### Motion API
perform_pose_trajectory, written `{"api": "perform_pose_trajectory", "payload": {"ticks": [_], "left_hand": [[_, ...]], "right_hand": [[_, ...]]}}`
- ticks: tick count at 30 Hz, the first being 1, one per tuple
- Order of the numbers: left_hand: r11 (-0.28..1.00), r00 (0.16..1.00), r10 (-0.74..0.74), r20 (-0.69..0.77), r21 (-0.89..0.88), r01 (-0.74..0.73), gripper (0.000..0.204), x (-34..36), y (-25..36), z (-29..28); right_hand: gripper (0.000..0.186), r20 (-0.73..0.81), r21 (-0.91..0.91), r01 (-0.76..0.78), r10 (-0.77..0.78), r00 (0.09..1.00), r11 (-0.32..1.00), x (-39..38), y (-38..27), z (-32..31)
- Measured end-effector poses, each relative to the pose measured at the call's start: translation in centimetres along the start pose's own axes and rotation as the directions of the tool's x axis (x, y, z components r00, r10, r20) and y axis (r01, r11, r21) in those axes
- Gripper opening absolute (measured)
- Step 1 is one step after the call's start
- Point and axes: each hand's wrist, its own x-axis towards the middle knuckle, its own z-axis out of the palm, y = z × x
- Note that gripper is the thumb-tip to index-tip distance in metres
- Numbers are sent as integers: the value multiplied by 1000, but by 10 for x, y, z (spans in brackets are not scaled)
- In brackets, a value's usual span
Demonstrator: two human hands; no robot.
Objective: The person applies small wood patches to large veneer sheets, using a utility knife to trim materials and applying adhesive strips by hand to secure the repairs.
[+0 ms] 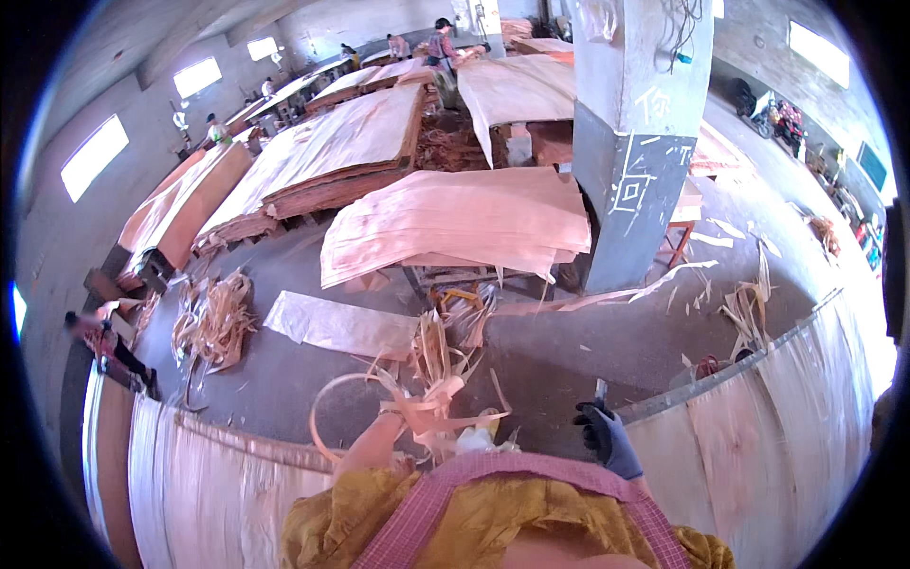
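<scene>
My left hand [424, 414] is raised in front of me and closed on a loose bundle of thin veneer strips [438, 365]. The strips curl out in loops and largely hide the fingers. My right hand [608, 438], in a dark glove, grips a small blade [600, 389] that points up. It is just above the edge of a wide veneer sheet [777, 417] lying at my right. Another pale veneer sheet [199, 474] lies across the lower left, in front of my yellow top and pink checked apron.
A grey concrete pillar [635, 152] stands ahead on the right. Beside it is a stack of veneer on a stand [455, 223], with bigger stacks [332, 152] behind. Scrap strips [213, 318] and a loose sheet [341, 324] lie on the floor. People work at the far tables [441, 40].
</scene>
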Motion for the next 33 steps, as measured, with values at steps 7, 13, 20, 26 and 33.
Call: {"api": "perform_pose_trajectory", "payload": {"ticks": [7,13,20,26,33], "left_hand": [[958,992,-122,-7,259,120,33,92,40,-93],[921,988,-156,-1,360,145,33,141,67,-117],[910,985,-172,-30,377,171,33,154,77,-121],[901,983,-179,-45,394,182,34,166,85,-121],[873,988,-149,-44,463,152,34,185,110,-117]], "right_hand": [[26,-282,87,-120,140,949,989,91,-38,56],[25,-183,82,0,15,983,997,150,-92,94],[24,-115,98,-58,69,991,994,196,-122,103],[23,-39,107,-68,73,997,992,220,-130,96],[28,-113,80,-33,42,993,996,220,-129,76]]}}
